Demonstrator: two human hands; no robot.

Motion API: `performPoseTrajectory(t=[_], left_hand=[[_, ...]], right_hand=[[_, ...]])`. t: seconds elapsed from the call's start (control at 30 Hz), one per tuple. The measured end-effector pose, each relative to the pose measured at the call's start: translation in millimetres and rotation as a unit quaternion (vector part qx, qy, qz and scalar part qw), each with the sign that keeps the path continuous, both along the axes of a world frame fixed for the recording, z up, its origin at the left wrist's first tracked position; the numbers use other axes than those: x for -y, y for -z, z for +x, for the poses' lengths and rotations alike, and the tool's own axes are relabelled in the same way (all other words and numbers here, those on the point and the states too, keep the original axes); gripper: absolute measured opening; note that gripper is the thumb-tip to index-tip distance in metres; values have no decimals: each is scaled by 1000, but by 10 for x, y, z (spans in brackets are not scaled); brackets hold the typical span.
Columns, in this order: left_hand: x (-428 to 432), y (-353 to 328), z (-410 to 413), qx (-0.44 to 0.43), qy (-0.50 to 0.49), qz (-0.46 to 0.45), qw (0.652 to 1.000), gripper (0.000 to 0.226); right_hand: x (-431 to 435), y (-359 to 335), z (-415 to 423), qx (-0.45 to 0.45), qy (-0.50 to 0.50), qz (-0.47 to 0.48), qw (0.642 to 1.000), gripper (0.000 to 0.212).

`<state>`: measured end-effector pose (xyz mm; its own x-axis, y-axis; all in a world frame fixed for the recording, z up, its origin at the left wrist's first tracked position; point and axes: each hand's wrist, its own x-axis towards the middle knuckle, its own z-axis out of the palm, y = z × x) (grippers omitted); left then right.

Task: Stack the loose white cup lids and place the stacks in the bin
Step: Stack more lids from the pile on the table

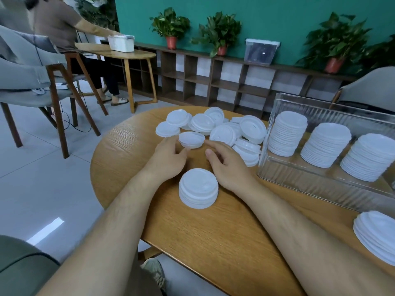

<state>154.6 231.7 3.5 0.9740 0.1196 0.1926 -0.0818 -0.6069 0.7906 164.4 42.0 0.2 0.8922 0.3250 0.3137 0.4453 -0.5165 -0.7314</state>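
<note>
White plastic was everywhere on the wooden table. My left hand pinched a single upturned lid by its left and near rim, thumb below and fingers curled at the side, holding it just above the wood, between me and the pile. My right hand lay beside it with the forefinger stretched out so that its tip touched the lid's right edge; the thumb stood apart and gripped nothing, and the other fingers were loosely bent underneath.

Just beyond that lid the loose lids lay in an untidy heap at the far side of the table, overlapping one another, some tilted, the rightmost ones close against the bin. Near me, between my two forearms, stood a short stack of lids, upright and fairly even.

The bin, clear and ribbed, sat to the right. Inside it three tall stacks stood in a row: the left stack, the middle stack and the right stack, apart from each other. One more low stack rested on the table at the near right, outside the bin.
</note>
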Motion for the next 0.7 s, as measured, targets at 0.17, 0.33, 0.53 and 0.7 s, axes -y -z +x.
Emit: performPoseTrajectory(t=[0.17,0.33,0.53,0.7], left_hand=[[-51,-6,44,-32,18,-15,999,33],[-10,-23,48,-54,7,-36,998,47],[46,-61,-55,-12,-48,-78,996,41],[108,-163,-259,45,-67,-123,989,37]], right_hand=[[-131,-35,215,-42,9,-13,999,44],[-101,-11,236,-65,3,-10,998,47],[-67,-9,154,-53,9,73,996,37],[18,-15,-62,-26,36,149,988,31]])
